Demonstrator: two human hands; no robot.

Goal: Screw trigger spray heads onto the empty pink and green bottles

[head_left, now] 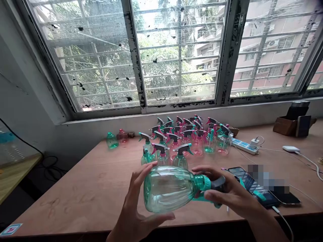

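Note:
A clear green spray bottle (169, 190) lies sideways in the air above the front of the table, its base to the left. My left hand (135, 205) cups the base end, fingers along the top and thumb below. My right hand (233, 195) is closed round the grey and teal trigger head (217, 185) at the neck; some of its fingers are hidden behind the head. Just beyond stand several upright spray bottles, green and pink, among them a green one (180, 161) with a teal trigger.
Two bottles without trigger heads, one green (112, 141) and one pink (122, 136), stand by the wall. To the right are a power strip (244, 146), phones (246, 179) with cables, a white charger (291, 148) and a brown box (285, 125). The wooden table (83, 188) ends close in front of me.

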